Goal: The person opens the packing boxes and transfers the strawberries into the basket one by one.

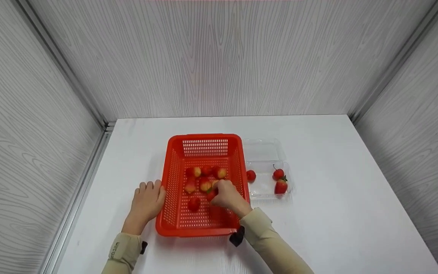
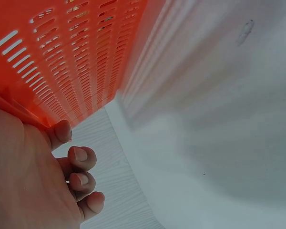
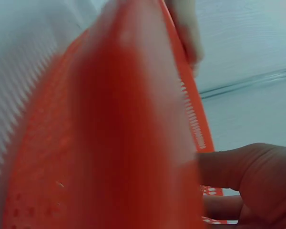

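A red perforated plastic basket (image 1: 200, 231) stands on the white table, with several small red and red-yellow fruits (image 1: 205, 184) on its floor. My right hand (image 1: 228, 196) reaches over the basket's right wall and pinches a strawberry (image 1: 211, 195) with a green top. In the right wrist view the blurred basket wall hides the strawberry and the fingertips of the right hand (image 3: 267, 181). At the basket's left rim my left hand (image 1: 147, 201) rests with its thumb side against the rim. Its loosely bent fingers (image 2: 81, 157) point away from the basket in the left wrist view.
To the right of the basket lies a clear plastic box (image 1: 266, 196) with its lid (image 1: 262, 150) folded back. Inside are a red strawberry (image 1: 281, 187), a cherry (image 1: 278, 174) with a stem and a round red fruit (image 1: 251, 175). Pale wood-grain panels (image 1: 219, 57) enclose the table.
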`<state>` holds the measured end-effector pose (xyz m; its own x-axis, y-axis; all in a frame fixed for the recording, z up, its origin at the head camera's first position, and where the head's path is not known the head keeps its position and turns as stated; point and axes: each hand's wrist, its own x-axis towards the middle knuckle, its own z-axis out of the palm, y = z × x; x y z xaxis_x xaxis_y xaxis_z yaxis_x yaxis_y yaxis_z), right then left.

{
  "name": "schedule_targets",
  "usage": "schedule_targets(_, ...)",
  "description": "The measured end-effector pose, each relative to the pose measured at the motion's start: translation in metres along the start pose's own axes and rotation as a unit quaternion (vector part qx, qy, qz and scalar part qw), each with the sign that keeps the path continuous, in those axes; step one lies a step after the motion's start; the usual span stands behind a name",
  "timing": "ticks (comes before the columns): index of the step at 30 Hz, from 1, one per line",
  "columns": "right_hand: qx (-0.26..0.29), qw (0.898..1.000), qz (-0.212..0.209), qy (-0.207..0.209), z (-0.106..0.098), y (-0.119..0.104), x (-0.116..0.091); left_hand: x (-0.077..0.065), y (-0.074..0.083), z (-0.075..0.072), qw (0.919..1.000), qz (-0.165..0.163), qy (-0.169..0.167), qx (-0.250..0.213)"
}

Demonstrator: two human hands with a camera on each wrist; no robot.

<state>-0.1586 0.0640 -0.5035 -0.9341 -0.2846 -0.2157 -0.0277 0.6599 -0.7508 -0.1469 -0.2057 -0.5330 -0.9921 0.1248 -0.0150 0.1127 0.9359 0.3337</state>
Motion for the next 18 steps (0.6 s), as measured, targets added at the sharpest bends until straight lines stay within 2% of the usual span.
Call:
schedule_targets(7, -0.034, 0.999, -0.013, -0.024, 0.018, 0.01, 0.008, 0.0, -0.001, 0.0, 1.0, 0.004, 0.006, -0.001)
schedule_targets(12, -0.067, 0.997, -0.027, -0.012, 0.023, 0.012, 0.012, -0.001, -0.002, 0.001, 0.9998, 0.009, 0.015, 0.0)
schedule_targets(18, -0.124, 0.991, -0.033, -0.028, 0.027, 0.014, 0.015, 0.0, -0.002, 0.002, 0.9998, 0.01, 0.014, -0.004)
